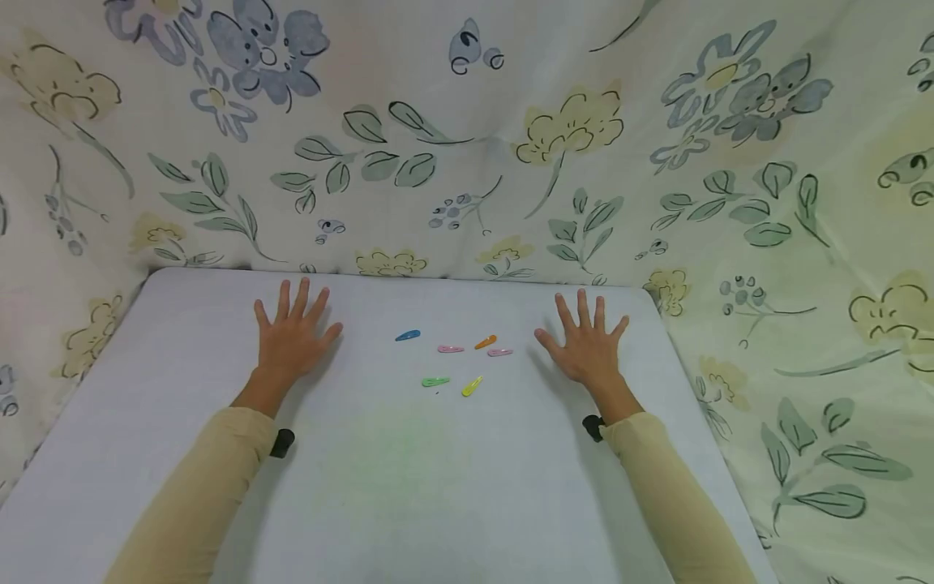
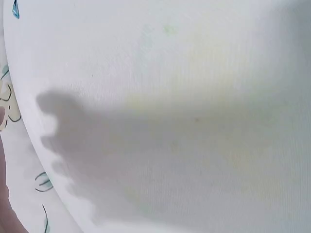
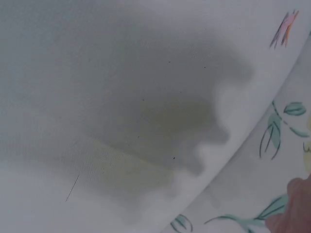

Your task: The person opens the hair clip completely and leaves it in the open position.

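2 hands [image 1: 290, 341] [image 1: 588, 350] spread near table's far edge [image 1: 452, 285], room around 6 clips [image 1: 451, 349].

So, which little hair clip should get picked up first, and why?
Perhaps move the right hand toward the pink snap hair clip beside the orange clip: that hand is empty with its fingers spread, this pink one lies nearest its thumb, and no other clip sits between them.

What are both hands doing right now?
Left hand: open, fingers spread, holding nothing.
Right hand: open, fingers spread, holding nothing.
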`<state>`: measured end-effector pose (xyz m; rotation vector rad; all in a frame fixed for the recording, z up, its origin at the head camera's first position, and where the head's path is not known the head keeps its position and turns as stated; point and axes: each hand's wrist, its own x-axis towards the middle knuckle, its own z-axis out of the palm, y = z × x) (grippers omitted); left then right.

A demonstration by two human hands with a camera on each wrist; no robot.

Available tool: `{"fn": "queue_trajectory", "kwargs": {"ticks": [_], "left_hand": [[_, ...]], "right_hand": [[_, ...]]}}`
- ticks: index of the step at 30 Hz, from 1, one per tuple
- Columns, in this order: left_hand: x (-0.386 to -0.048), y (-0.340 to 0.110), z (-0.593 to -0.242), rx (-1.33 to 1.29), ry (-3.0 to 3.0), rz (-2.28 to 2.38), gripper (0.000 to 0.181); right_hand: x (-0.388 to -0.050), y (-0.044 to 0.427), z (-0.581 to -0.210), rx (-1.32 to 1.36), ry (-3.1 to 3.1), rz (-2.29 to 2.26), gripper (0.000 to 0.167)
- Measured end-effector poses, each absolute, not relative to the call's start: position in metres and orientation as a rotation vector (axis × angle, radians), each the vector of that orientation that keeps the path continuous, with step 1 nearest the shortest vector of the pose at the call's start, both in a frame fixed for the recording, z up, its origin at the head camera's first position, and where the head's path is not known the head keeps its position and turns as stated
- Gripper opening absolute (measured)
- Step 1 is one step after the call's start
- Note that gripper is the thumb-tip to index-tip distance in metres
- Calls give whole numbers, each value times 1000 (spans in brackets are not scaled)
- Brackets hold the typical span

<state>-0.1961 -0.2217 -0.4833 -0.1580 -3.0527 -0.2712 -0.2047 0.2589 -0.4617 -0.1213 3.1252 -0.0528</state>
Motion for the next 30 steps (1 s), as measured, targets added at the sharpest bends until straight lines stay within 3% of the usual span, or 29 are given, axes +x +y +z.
{"fn": "queue_trajectory", "kwargs": {"ticks": [30], "left_hand": [[-208, -144, -499, -366, -3083, -396, 70]], "right_hand": [[-207, 172, -474, -467, 3036, -307, 81]]}}
